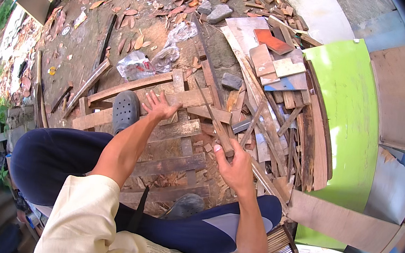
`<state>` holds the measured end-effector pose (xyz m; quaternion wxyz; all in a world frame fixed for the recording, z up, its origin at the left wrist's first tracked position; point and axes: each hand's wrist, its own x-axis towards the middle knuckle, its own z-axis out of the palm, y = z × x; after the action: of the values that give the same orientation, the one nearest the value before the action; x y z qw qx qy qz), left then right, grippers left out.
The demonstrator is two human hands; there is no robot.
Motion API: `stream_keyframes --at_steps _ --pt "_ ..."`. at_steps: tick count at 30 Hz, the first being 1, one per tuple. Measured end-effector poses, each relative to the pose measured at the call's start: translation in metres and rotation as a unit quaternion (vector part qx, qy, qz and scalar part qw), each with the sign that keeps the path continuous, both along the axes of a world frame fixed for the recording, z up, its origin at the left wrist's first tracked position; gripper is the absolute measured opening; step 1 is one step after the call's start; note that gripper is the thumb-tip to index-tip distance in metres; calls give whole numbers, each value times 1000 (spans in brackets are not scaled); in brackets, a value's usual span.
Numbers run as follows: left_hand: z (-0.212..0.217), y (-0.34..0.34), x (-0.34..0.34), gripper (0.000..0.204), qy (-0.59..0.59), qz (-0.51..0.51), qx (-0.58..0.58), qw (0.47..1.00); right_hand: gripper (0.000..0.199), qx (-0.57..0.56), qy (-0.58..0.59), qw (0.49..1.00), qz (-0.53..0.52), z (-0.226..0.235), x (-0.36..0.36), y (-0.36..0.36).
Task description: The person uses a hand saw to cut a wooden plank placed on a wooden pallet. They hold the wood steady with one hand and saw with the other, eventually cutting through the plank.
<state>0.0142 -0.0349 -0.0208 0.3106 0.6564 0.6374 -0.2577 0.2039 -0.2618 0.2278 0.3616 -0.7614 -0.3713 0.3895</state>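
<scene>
My left hand (pixel 158 106) lies with fingers spread on a wooden board (pixel 192 98) of a slatted wooden frame, like a pallet (pixel 167 165). My right hand (pixel 236 165) is closed around the wooden handle (pixel 224 140) of a long tool. Its narrow dark blade (pixel 205 98), seen nearly edge-on, points away to the upper left across the board's right end; its exact kind is unclear. A grey clog (pixel 126 111) on my foot presses on the frame just left of my left hand. Another clog (pixel 187 205) shows between my legs.
Scrap wood (pixel 278 105) is heaped to the right, beside a lime-green panel (pixel 347 124) and a leaning brown board (pixel 399 95). Crumpled clear plastic (pixel 136 65), dry leaves and stones (pixel 220 13) litter the ground ahead. A loose plank (pixel 87 87) lies to the left.
</scene>
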Motion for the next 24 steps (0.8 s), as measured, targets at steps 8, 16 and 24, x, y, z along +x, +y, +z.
stream_keyframes --at_steps 8,16,24 --pt "13 10 12 133 27 -5 -70 997 43 -122 8 992 -32 24 -32 0" --pt "14 13 7 132 39 -5 -115 993 50 -51 15 999 15 29 -55 6" --pt "19 13 17 125 12 -27 -134 991 43 -188 72 978 -50 -97 -8 157"
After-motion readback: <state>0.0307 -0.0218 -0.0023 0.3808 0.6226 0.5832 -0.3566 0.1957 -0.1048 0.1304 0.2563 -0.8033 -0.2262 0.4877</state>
